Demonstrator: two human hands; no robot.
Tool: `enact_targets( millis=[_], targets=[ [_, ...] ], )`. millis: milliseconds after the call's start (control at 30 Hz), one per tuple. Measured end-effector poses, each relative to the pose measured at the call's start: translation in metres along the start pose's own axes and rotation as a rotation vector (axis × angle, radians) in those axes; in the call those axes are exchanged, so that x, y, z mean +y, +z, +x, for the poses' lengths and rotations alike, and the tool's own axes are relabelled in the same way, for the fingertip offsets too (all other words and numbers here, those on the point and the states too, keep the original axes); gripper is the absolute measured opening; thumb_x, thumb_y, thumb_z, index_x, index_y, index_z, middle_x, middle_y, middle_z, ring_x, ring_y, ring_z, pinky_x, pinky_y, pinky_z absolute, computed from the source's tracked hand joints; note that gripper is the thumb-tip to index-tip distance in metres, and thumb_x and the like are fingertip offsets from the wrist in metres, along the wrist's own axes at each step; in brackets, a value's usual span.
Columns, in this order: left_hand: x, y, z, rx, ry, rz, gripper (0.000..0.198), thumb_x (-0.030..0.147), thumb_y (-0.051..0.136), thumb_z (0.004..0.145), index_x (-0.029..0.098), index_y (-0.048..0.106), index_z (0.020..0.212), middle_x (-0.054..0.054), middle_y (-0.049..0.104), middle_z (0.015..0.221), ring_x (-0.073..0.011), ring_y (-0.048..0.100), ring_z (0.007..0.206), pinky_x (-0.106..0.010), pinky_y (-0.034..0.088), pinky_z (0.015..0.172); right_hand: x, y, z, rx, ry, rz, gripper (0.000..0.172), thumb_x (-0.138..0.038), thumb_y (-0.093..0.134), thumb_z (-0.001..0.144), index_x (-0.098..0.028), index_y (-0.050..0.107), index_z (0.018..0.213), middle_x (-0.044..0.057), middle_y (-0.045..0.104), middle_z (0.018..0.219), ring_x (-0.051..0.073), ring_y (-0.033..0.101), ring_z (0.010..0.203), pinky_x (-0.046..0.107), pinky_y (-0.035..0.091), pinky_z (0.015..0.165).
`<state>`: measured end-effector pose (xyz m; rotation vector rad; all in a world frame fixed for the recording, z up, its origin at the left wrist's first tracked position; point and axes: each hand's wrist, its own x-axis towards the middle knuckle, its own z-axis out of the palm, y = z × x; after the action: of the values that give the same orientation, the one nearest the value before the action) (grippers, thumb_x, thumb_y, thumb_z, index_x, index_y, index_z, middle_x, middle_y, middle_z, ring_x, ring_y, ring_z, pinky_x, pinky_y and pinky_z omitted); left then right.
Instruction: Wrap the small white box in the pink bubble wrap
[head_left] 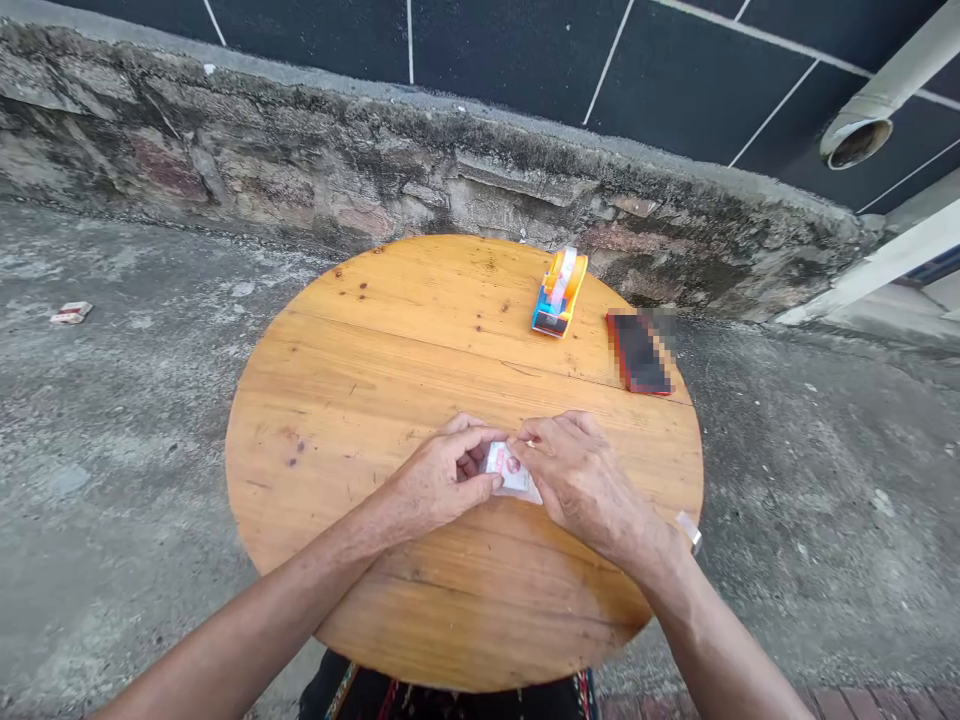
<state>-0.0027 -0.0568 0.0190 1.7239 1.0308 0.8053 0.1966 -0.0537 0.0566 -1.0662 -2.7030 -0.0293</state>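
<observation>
A small white packet (510, 472) with red print lies near the middle of a round wooden table (360, 380). My left hand (442, 475) curls over its left side, thumb and fingers pinching it. From the right, my right hand (577, 475) pinches the packet's top edge with its fingertips. Both hands rest low on the tabletop and cover much of the packet. A metal band (688, 530) sits on my right wrist.
An orange and blue tape dispenser (559, 292) stands at the table's far side, and beside it on the right lies a dark phone (637, 352). Around the table are concrete ground and a low stone wall (300, 160). A white pipe (874, 110) juts out at top right. A small packet (71, 312) lies on the ground at left.
</observation>
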Motion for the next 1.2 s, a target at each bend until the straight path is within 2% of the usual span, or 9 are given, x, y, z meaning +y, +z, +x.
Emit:
enact_targets(
  millis=[133, 200, 400, 467, 667, 1000, 1067, 1200],
  targets=[
    [-0.003, -0.001, 0.000, 0.001, 0.032, -0.006, 0.038, 0.015, 0.059, 0.077, 0.021, 0.062, 0.115, -0.002, 0.055, 0.097, -0.0127, 0.056, 0.078, -0.026, 0.050, 0.069, -0.010, 0.000, 0.000, -0.053, 0.024, -0.083, 0.029, -0.002, 0.046, 0.083, -0.016, 0.064, 0.102, 0.011, 0.063, 0.103, 0.025, 0.054, 0.092, 0.042, 0.037, 0.085],
    [-0.005, -0.002, 0.000, 0.000, 0.048, -0.016, 0.039, 0.015, 0.059, 0.077, 0.022, 0.063, 0.115, -0.002, 0.054, 0.096, -0.0126, 0.057, 0.078, -0.026, 0.050, 0.070, -0.015, -0.001, -0.003, -0.039, 0.051, -0.100, 0.034, -0.001, 0.045, 0.082, -0.015, 0.063, 0.107, 0.013, 0.062, 0.106, 0.025, 0.053, 0.094, 0.042, 0.038, 0.086],
    [-0.006, -0.001, -0.001, 0.003, 0.073, 0.023, 0.038, 0.016, 0.058, 0.078, 0.022, 0.062, 0.115, -0.002, 0.056, 0.100, -0.0141, 0.058, 0.084, -0.029, 0.050, 0.075, -0.017, -0.001, -0.025, 0.180, 0.224, 0.058, 0.040, -0.002, 0.043, 0.083, -0.018, 0.063, 0.114, 0.011, 0.061, 0.109, 0.023, 0.054, 0.095, 0.040, 0.041, 0.084],
    [-0.006, -0.001, -0.001, 0.005, 0.089, 0.024, 0.038, 0.016, 0.057, 0.078, 0.023, 0.062, 0.115, -0.002, 0.055, 0.099, -0.0142, 0.058, 0.084, -0.028, 0.050, 0.075, -0.017, 0.001, -0.029, 0.210, 0.268, 0.098, 0.041, -0.002, 0.043, 0.083, -0.018, 0.063, 0.115, 0.011, 0.061, 0.109, 0.023, 0.054, 0.098, 0.040, 0.042, 0.085],
    [-0.003, -0.002, -0.002, 0.003, 0.088, 0.032, 0.038, 0.016, 0.057, 0.077, 0.021, 0.063, 0.114, -0.003, 0.055, 0.097, -0.0151, 0.058, 0.084, -0.028, 0.050, 0.075, -0.021, 0.013, -0.021, 0.152, 0.292, 0.147, 0.044, -0.004, 0.042, 0.084, -0.021, 0.063, 0.119, 0.011, 0.059, 0.113, 0.022, 0.056, 0.098, 0.039, 0.043, 0.084],
    [-0.008, -0.002, -0.001, 0.000, 0.106, 0.007, 0.034, 0.019, 0.058, 0.078, 0.021, 0.063, 0.112, -0.002, 0.054, 0.093, -0.0138, 0.057, 0.080, -0.025, 0.050, 0.068, -0.028, 0.016, -0.013, 0.115, 0.225, -0.042, 0.041, -0.003, 0.044, 0.084, -0.022, 0.067, 0.111, 0.012, 0.062, 0.109, 0.024, 0.054, 0.094, 0.039, 0.038, 0.081],
    [-0.007, -0.002, -0.001, 0.005, 0.107, 0.030, 0.035, 0.019, 0.058, 0.078, 0.021, 0.063, 0.113, -0.002, 0.054, 0.094, -0.0135, 0.057, 0.080, -0.025, 0.050, 0.069, -0.027, 0.013, -0.016, 0.161, 0.229, 0.014, 0.041, -0.003, 0.044, 0.083, -0.023, 0.067, 0.111, 0.011, 0.061, 0.109, 0.023, 0.054, 0.095, 0.040, 0.039, 0.083],
    [-0.004, -0.002, -0.003, 0.031, 0.128, 0.108, 0.038, 0.019, 0.060, 0.078, 0.022, 0.063, 0.115, -0.002, 0.056, 0.102, -0.0144, 0.057, 0.085, -0.028, 0.049, 0.078, -0.016, 0.009, -0.025, 0.395, 0.363, 0.239, 0.036, -0.007, 0.042, 0.088, -0.022, 0.066, 0.110, 0.009, 0.060, 0.107, 0.021, 0.056, 0.100, 0.040, 0.042, 0.087]
  ],
)
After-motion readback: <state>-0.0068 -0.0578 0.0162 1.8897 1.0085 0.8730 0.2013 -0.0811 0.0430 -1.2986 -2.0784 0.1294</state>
